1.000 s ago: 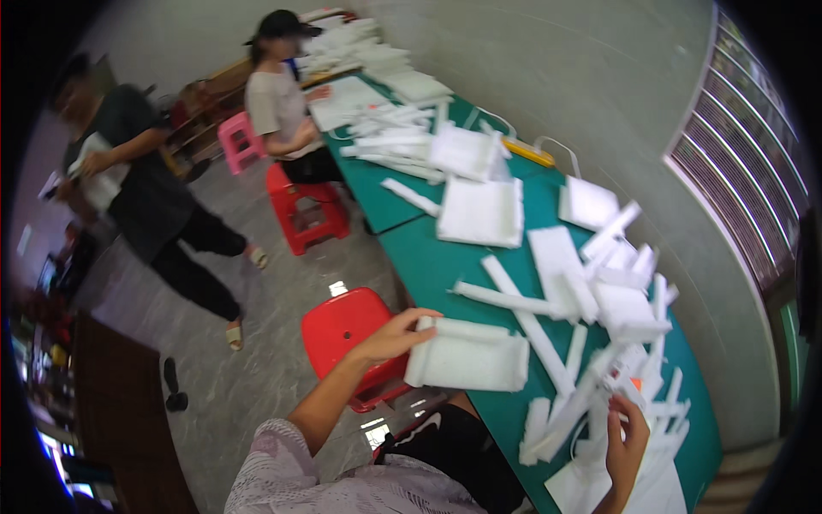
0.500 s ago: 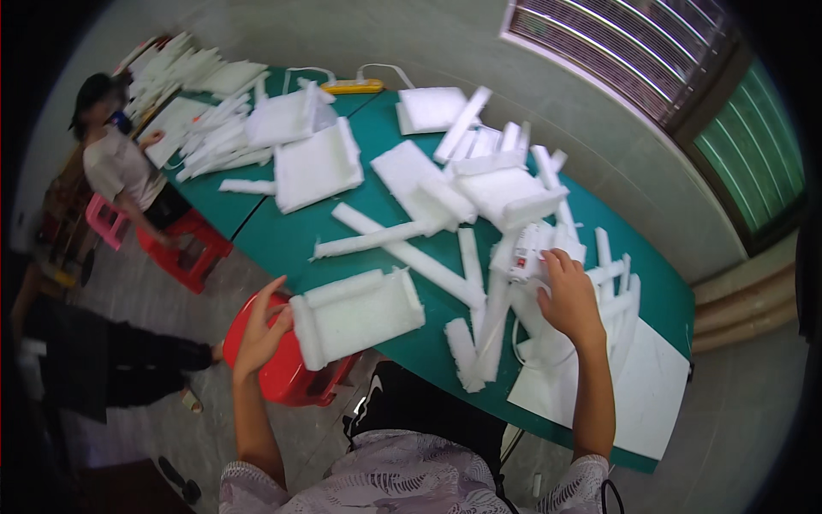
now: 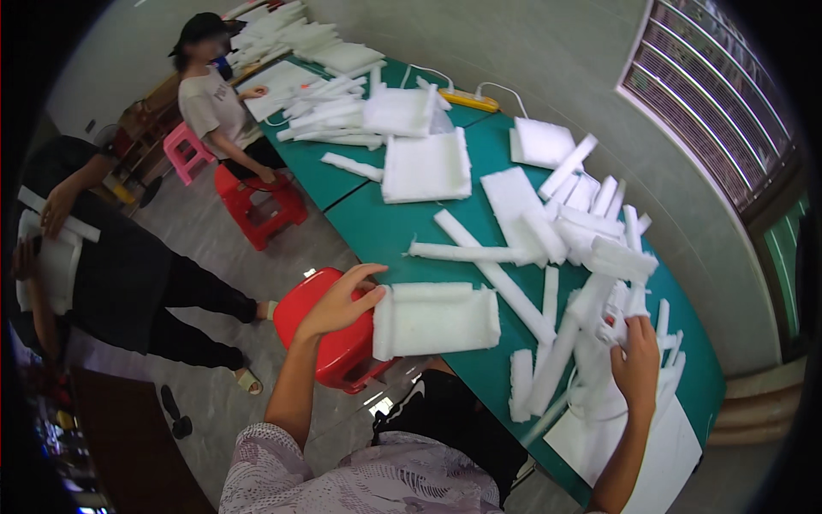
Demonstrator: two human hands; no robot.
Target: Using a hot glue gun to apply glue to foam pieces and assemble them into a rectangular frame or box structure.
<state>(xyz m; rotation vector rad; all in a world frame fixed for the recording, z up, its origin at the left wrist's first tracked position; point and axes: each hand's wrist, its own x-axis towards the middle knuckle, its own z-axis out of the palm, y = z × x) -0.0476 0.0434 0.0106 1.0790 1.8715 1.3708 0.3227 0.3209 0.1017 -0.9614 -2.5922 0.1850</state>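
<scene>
Where it gripped earlier, left hand (image 3: 336, 306) spread, by foam tray (image 3: 437, 323)

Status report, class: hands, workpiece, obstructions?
Left hand open at left end of white rectangular foam tray. Right hand at white red-marked device. Long white foam strips crowd it.

Stretches out as a green table (image 3: 390, 233).
Bears a foam tray (image 3: 425, 171) at twelve o'clock, yellow power strip (image 3: 471, 101) at one, crossed foam strips (image 3: 462, 253) at three, white sheet (image 3: 678, 435) at four.
</scene>
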